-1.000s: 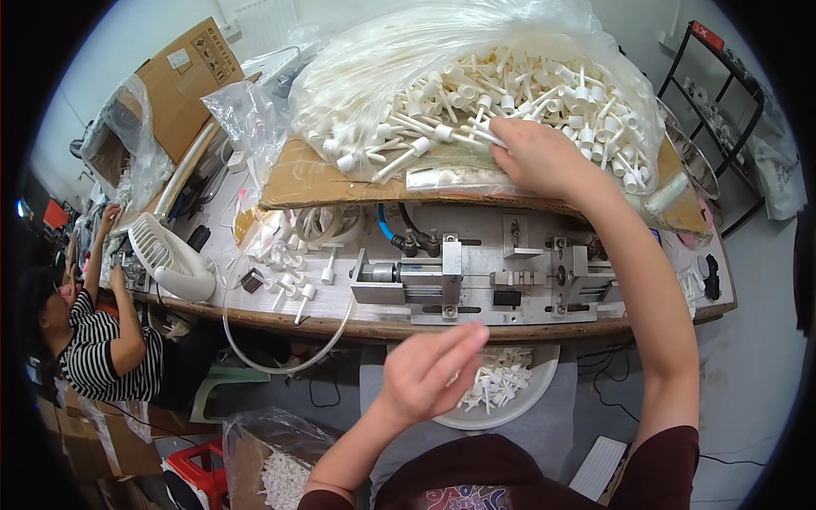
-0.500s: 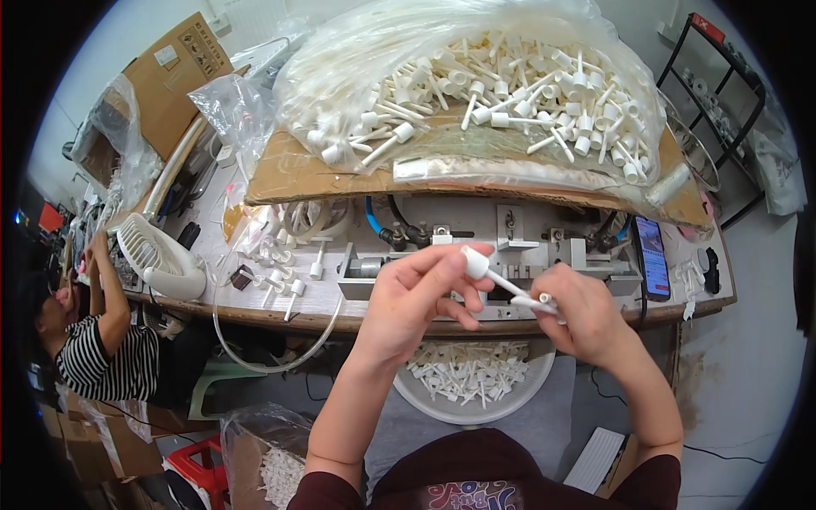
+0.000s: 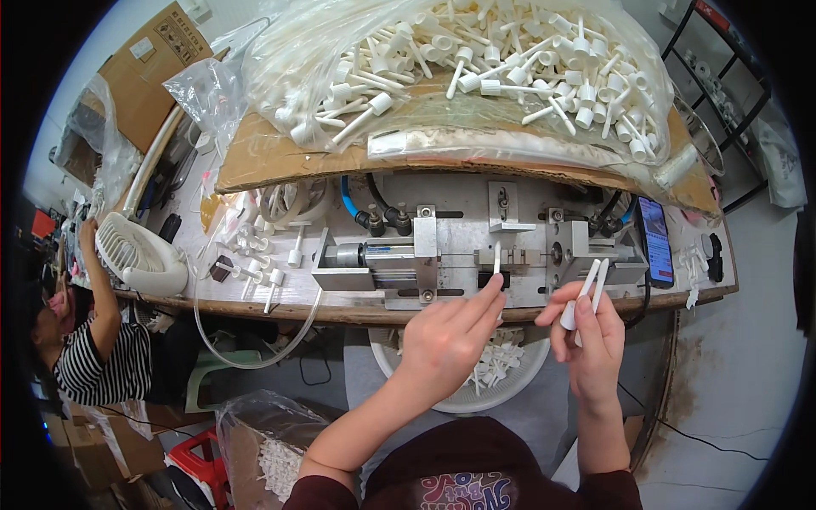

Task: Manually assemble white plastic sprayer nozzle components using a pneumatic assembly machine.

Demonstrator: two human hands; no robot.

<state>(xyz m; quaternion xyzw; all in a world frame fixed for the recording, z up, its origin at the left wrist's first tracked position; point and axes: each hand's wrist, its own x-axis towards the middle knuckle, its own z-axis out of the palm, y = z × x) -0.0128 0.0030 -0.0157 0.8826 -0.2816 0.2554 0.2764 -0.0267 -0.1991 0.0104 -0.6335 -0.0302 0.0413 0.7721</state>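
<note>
While the left hand (image 3: 450,344) hangs over the bench's front edge, its fingers lie straight and pressed together around a single white plastic stem (image 3: 497,257); that stem pokes up past the fingertips, in front of the middle of the metal bench fixture (image 3: 426,251), though whether it touches the metal I cannot tell, and the thumb is hidden; over to the right, the right hand (image 3: 592,338) pinches a pair of white stems (image 3: 569,317) between thumb and fingers, both tilted upward, side by side, near the fixture's right end; a blue air tube (image 3: 348,195) runs to its left part; behind it all, a heap of white capped stems (image 3: 586,93) fills a clear plastic bag (image 3: 293,64) on a cardboard sheet (image 3: 280,161); below the bench edge sits a white basin (image 3: 459,406), more white pieces in it, partly covered by the left hand; a phone (image 3: 655,242) lies right of the fixture; far left, a co-worker in a striped top (image 3: 98,365) sits with an arm raised.
</note>
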